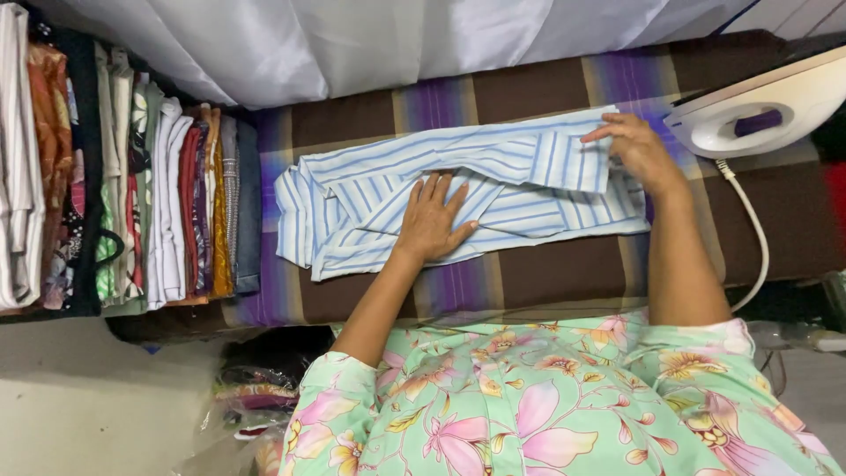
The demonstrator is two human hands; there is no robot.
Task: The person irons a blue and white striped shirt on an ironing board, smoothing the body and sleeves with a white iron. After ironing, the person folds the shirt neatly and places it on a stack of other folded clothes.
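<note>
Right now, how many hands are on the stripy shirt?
2. The left hand lies flat on the middle of the blue striped shirt; the right hand presses its right end, beside the white iron.

A folded shirt (458, 198) lies on the middle of the padded tabletop (564, 273). The left hand (432, 220) rests flat on the shirt's centre; the right hand (639, 150) sits on its right end. Just right of that hand, an iron (767, 110) stands on the tabletop's far right corner, its cord (753, 238) trailing down the near edge. To the left of the shirt, a row of folded clothes (132, 176) stands on edge. A curtain (352, 40) hangs behind the tabletop.
</note>
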